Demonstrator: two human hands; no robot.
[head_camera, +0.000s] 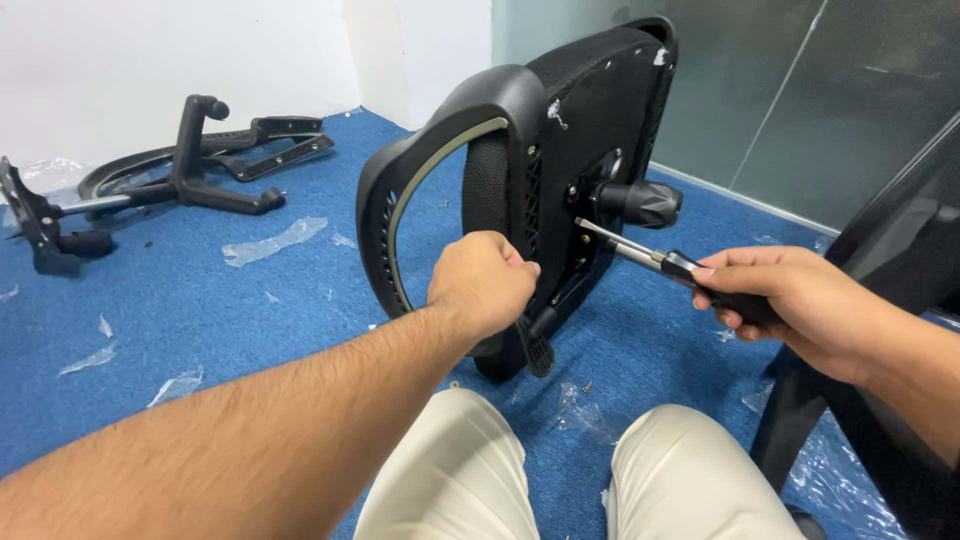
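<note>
Careful: the chair seat (560, 150) stands on edge on the blue carpet (200, 310), propped only by your left hand (483, 283). If that hand slackens, I judge the seat tips and the screwdriver (650, 258) skids off the fastener near the black knob (640, 203). Left grip is closed around the seat's underside frame. Right hand (790, 305) is closed tight on the screwdriver handle, tip at the mounting plate.

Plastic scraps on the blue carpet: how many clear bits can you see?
About 8, though tiny ones may be hidden. The largest scrap lies beyond the chair seat; smaller scraps lie left, one between the knees, and a sheet at right.
</note>
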